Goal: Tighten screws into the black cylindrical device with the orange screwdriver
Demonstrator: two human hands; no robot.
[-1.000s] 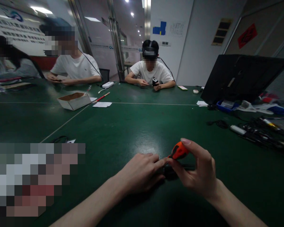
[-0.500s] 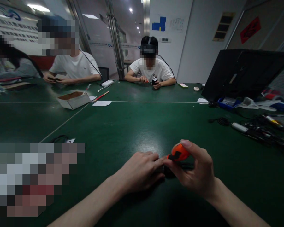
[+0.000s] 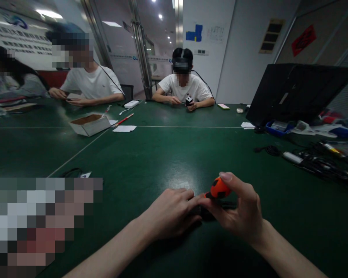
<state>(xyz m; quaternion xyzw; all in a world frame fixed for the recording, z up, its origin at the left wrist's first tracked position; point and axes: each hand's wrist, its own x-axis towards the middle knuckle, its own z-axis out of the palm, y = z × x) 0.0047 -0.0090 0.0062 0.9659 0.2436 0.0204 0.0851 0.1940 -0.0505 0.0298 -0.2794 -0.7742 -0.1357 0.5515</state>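
While the right hand (image 3: 243, 220) pinches the orange screwdriver handle (image 3: 219, 189) between index fingertip and thumb, closed snugly on it, the tool tilts low over the green table (image 3: 168, 154), between both hands. Knuckles up, the left hand (image 3: 171, 212) touches a small dark object (image 3: 206, 214) with its fingertips. Whether it clasps that piece cannot be told, since the hands hide most of it, and the shaft too.

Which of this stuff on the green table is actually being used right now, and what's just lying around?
In use: orange-handled screwdriver in the right hand; small dark part steadied by the left hand.
Lying about: cardboard box, paper sheet, black screen, cables.
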